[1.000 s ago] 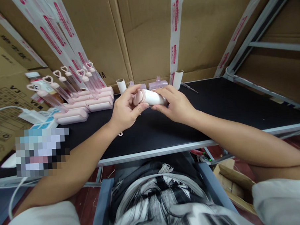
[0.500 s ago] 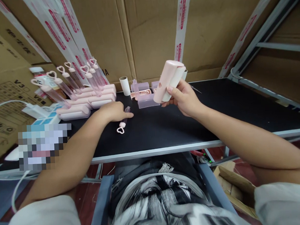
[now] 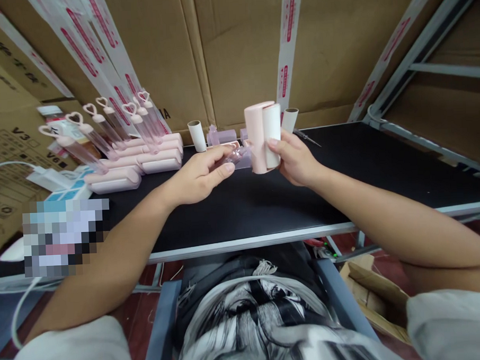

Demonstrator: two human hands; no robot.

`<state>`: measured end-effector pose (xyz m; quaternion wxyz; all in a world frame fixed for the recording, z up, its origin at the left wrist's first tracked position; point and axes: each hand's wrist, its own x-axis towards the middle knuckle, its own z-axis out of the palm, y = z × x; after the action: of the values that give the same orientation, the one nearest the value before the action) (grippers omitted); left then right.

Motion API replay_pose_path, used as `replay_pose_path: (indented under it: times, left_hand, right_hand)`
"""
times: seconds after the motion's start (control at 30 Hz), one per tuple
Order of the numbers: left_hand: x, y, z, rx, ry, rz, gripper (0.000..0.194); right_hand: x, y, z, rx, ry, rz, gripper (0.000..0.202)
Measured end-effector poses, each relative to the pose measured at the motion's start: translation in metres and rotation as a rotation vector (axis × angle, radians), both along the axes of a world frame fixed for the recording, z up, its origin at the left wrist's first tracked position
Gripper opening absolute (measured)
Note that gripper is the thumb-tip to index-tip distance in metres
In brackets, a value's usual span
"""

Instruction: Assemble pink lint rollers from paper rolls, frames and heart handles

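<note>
My right hand (image 3: pixel 296 155) grips a pink lint roller head (image 3: pixel 257 139) with a white roll showing along its right side. It is held upright above the black table. My left hand (image 3: pixel 198 176) is closed around a clear tube handle (image 3: pixel 236 156), mostly hidden by the fingers. The handle's front end points at the roller head, close to its left side; whether they touch I cannot tell. Behind the hands lie clear lilac plastic parts (image 3: pixel 225 136), partly covered.
At the left stand several pink lint rollers (image 3: pixel 159 161) with upright clear handles ending in hearts. White rolls (image 3: pixel 197 137) stand at the back, near a screwdriver (image 3: pixel 310 138). A power strip (image 3: pixel 71 186), cable, bottle (image 3: pixel 58 121) and blurred-out object lie left. Cardboard walls the back.
My left hand has picked up the heart-ended tube handle from the table and brought it right, to the roller head. The head in my right hand has turned more upright.
</note>
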<state>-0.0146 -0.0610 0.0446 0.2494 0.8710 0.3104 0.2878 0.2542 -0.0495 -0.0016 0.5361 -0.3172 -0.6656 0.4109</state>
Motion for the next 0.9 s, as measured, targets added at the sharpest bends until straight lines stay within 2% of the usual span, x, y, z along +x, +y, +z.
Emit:
replay_pose_path:
  times: [0.07,0.17,0.23,0.43,0.57,0.67,0.9]
  left_hand:
    - [0.000,0.002,-0.003,0.107,0.037,-0.030,0.057]
    - [0.000,0.005,-0.006,0.162,0.086,-0.062,0.051]
    - [0.000,0.006,-0.008,0.139,0.070,-0.058,0.048]
    - [0.001,0.003,-0.011,-0.072,-0.022,-0.093,0.042]
    - [0.002,0.002,-0.010,-0.081,-0.039,-0.116,0.041]
    - [0.002,0.000,-0.007,-0.025,-0.008,-0.105,0.041]
    - [0.005,-0.009,0.004,0.239,0.166,-0.006,0.042]
  right_hand:
    - [-0.001,0.000,-0.002,0.026,-0.036,0.008,0.073]
    - [-0.003,0.000,-0.003,0.011,-0.015,0.031,0.070]
    - [-0.003,-0.001,-0.003,-0.031,0.011,0.059,0.069]
    - [-0.005,-0.008,0.001,-0.115,0.042,0.119,0.072]
    - [-0.005,-0.010,0.004,-0.168,0.086,0.153,0.069]
    - [-0.005,-0.011,0.004,-0.188,0.114,0.176,0.068]
    - [-0.010,-0.020,0.006,-0.183,0.097,0.207,0.059]
